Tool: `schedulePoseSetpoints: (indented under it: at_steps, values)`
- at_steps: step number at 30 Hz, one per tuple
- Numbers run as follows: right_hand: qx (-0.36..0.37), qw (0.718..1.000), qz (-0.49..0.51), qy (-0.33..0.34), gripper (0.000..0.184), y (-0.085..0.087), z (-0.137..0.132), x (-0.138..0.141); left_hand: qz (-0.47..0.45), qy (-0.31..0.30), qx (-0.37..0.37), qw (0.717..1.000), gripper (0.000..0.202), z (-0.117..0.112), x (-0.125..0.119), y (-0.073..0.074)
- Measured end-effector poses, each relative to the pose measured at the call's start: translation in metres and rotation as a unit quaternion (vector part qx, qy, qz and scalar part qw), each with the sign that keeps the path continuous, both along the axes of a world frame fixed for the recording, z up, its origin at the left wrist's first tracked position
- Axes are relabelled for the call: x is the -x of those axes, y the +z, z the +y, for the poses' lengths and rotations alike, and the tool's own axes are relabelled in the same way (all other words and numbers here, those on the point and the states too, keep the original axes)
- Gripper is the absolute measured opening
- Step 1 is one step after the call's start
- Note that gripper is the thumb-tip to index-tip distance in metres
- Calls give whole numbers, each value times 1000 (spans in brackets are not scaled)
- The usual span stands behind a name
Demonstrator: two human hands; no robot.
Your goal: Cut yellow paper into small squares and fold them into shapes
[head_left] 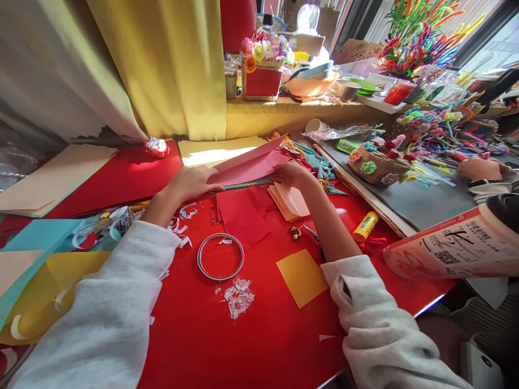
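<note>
Both hands reach to the far side of the red table (pixel 194 346), where a pink sheet of paper (pixel 249 166) lies raised at its back edge over a stack of coloured sheets. My left hand (pixel 190 182) grips the sheet's left end, thumb toward me. At the right end, my right hand (pixel 292 175) pinches its edge; some fingertips are hidden by the paper. Just in front lie red paper pieces (pixel 245 219) and folded peach papers (pixel 288 202). Closer to me are a roll ring of tape (pixel 221 278), crumpled white scraps (pixel 239 298) and a yellow-orange paper square (pixel 302 278).
A yellow glue stick (pixel 365 226) and a labelled drink cup (pixel 450 243) stand or lie at the right. Beyond them sit a flower-trimmed basket (pixel 379 163) and another person's hand (pixel 480 168). Large paper sheets (pixel 48 178) cover the left side. A cluttered sill (pixel 292 112) runs behind.
</note>
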State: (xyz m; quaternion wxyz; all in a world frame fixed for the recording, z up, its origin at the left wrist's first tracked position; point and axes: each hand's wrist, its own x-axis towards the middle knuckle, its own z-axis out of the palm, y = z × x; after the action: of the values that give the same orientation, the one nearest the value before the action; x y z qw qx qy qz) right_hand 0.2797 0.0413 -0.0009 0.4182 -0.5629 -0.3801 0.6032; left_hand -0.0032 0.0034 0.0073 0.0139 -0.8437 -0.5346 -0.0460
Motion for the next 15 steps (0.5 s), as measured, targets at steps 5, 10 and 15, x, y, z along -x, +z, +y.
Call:
schedulePoseSetpoints:
  at_steps: [5, 10, 15]
  values:
    - [-51, 998, 20, -3, 11, 3, 4, -2, 10, -14, -13, 1000, 64, -1, 0, 0]
    - [-95, 995, 41, -4, 13, 8, 7, -4, 2, -1, -10, 1000, 53, -1, -1, 0]
    - [-114, 991, 55, 33, 17, 13, 3, -9, 18, 11, -14, 1000, 53, -1, -3, 1]
